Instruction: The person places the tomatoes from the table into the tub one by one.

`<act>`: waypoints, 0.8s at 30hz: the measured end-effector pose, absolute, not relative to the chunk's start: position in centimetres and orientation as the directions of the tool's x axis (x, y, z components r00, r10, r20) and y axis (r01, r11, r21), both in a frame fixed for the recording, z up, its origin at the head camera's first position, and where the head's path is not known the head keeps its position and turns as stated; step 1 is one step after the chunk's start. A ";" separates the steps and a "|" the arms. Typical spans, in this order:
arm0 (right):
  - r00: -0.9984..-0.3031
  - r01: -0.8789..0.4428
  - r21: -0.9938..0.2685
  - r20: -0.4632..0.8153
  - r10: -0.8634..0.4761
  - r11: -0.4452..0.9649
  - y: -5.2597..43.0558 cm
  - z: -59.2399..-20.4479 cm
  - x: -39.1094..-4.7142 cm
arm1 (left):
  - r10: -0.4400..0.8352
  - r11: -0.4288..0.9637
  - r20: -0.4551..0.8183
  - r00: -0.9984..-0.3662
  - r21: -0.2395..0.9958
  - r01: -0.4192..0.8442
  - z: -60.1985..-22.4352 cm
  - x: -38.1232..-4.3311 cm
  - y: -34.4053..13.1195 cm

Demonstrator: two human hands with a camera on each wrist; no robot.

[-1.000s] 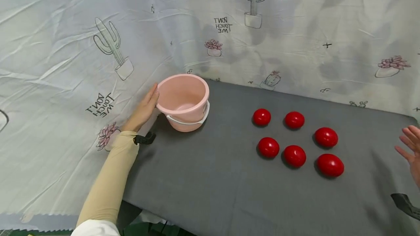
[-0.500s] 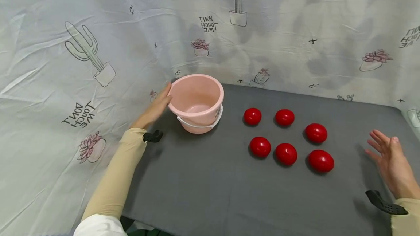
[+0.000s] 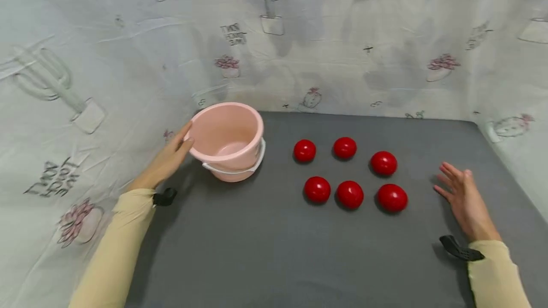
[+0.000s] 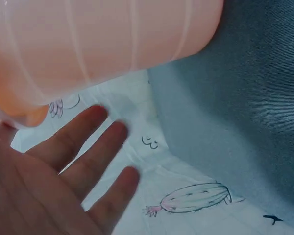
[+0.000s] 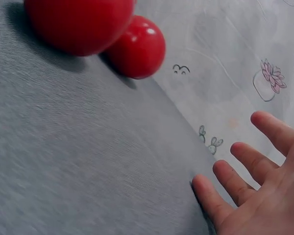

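A pink bucket (image 3: 231, 158) with a white handle (image 3: 233, 171) stands upright on the grey table, at left in the head view. My left hand (image 3: 164, 163) is at the bucket's left side by the rim, its fingers extended; the left wrist view has those fingers (image 4: 95, 154) spread beside the tapering wall. Several glossy red balls (image 3: 350, 195), some slightly oval, lie in two rough rows right of the bucket. To their right, my right hand (image 3: 466, 203) hovers with fingers apart, holding nothing. Two red balls (image 5: 83, 22) show in the right wrist view, away from the fingertips.
A pale curtain (image 3: 325, 51) with printed cacti hangs behind the table and along both sides. The grey tabletop (image 3: 274, 251) stretches in front of the bucket and balls. Each wrist wears a black strap (image 3: 460, 249).
The head view has swung right, bringing my right hand fully into view. That hand has come closer to the red balls. The bucket, with my left hand beside it, has shifted rightward towards them.
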State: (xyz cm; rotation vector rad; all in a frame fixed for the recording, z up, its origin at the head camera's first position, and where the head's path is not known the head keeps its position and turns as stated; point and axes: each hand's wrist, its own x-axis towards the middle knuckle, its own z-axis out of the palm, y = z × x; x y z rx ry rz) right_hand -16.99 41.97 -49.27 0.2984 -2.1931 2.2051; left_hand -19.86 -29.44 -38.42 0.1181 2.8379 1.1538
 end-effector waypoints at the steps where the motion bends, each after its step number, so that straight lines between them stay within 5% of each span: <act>1: -0.976 -0.138 -0.990 0.141 -0.163 -0.032 40.4 -49.2 -18.2 | 0.065 0.727 -0.060 -0.996 0.687 0.006 -38.2 -18.4 -30.7; 8: -0.956 -0.104 -0.995 0.098 -0.276 0.006 33.6 -48.9 -23.4 | -0.040 0.745 -0.074 -0.996 0.662 -0.079 -37.6 -11.9 -35.9; 19: -0.931 -0.147 -0.984 0.171 -0.324 -0.097 30.4 -49.1 -23.9 | -0.094 0.765 -0.102 -0.990 0.629 -0.138 -36.7 -10.7 -36.4; 24: -0.917 -0.203 -0.976 0.161 -0.366 0.077 29.3 -49.4 -22.8 | -0.102 0.752 -0.115 -0.988 0.641 -0.153 -36.6 -10.7 -36.1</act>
